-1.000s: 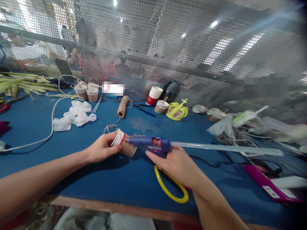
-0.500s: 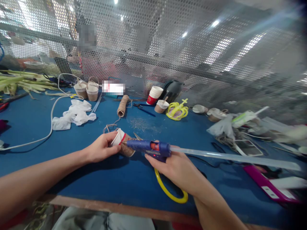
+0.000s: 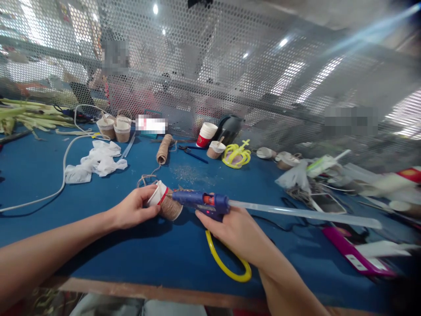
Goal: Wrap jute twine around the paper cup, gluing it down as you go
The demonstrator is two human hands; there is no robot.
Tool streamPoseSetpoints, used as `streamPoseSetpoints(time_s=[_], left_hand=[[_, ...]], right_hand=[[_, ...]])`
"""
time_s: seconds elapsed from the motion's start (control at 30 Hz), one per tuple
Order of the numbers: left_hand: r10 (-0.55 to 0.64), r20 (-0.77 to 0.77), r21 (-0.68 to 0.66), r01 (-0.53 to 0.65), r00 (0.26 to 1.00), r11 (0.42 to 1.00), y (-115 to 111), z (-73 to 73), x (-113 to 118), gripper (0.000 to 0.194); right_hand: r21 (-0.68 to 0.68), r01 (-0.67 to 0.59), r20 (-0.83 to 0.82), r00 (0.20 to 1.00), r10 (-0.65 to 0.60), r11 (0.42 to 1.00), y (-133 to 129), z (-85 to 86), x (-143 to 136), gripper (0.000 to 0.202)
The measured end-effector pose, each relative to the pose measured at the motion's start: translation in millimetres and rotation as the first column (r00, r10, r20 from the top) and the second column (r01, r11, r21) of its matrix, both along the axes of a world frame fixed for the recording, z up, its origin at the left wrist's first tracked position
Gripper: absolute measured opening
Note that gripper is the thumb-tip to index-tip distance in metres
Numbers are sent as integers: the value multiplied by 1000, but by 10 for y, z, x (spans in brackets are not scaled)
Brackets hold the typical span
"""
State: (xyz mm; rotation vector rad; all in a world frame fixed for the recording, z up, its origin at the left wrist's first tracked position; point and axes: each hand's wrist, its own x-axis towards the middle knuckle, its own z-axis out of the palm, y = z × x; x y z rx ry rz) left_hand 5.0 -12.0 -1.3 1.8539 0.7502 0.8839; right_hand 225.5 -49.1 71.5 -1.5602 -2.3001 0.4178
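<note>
My left hand (image 3: 136, 206) grips a paper cup (image 3: 170, 207) that lies tilted, its lower part wound with brown twine and a white and red band showing near the rim. From the cup a strand of twine (image 3: 147, 177) runs back to the twine roll (image 3: 163, 150). My right hand (image 3: 235, 228) is closed round a blue hot glue gun (image 3: 200, 201) with a long clear glue stick in its rear. The nozzle is at the cup's side, by the edge of the winding. A yellow loop (image 3: 241, 276), like a scissors handle, shows below my right hand.
Behind are twine-wrapped cups (image 3: 122, 129), stacked paper cups (image 3: 207, 131), pliers (image 3: 194, 153) and a yellow crown-shaped piece (image 3: 236, 157). White crumpled plastic (image 3: 98, 160) and a white cable (image 3: 67, 153) lie left. At right are a phone (image 3: 328, 203) and a magenta power strip (image 3: 348, 250).
The camera view has shifted slightly. The cup has turned a little in my left hand, showing more of its twine winding, and the glue gun's nozzle stays close to it.
</note>
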Motion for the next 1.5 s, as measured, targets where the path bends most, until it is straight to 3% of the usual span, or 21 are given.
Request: streamPoseSetpoints(time_s=[0.5,0.8,1.0,1.23,1.4,1.5], left_hand=[[16,-79,128,-6,997,992,0,52,-8,14],[1,-87,158,12,996,987,-5,62,-20,13],[12,-107,202,10,994,979,-3,81,-18,11],[-2,-99,210,23,995,977,-7,83,-14,10],[-10,-95,204,29,995,979,-9,92,-14,12],[1,-91,208,18,996,978,-14,100,-6,12]], right_hand=[[-55,-92,-121,989,85,994,50,34,33,20],[-66,-33,-100,995,26,997,55,31,33,20],[-46,-96,-119,989,90,994,45,51,37,22],[-73,-7,-128,992,-2,997,68,66,17,17],[-42,-87,-100,992,82,995,43,56,21,24],[-11,-59,-85,995,58,998,55,49,21,24]])
